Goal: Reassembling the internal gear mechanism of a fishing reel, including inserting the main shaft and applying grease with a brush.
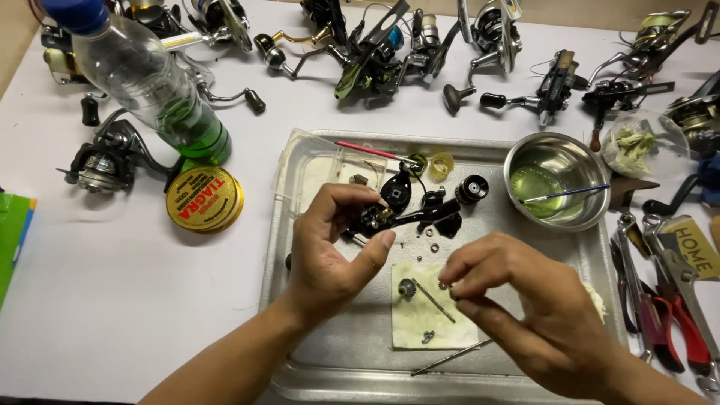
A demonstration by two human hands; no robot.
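Over the metal tray (pixel 300 375) near the bench's front edge: left hand (pixel 330 259) gripping a black reel body (pixel 390 217), right hand (pixel 525 315) pinching a tiny ring (pixel 444 286) above the paper towel (pixel 431 319). Best held low, pinched tight, lined up slowly.

A black reel body (pixel 390 217) lies over a silver tray (pixel 517 225), beside a yellow tin (pixel 204 199) and green-tinted bottle (pixel 150 82).

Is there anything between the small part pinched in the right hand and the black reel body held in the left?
Nothing visible. The right hand pinches a tiny part above the stained cloth; the left hand holds the black reel body above the metal tray. Only open space lies between; loose washers lie on the tray.
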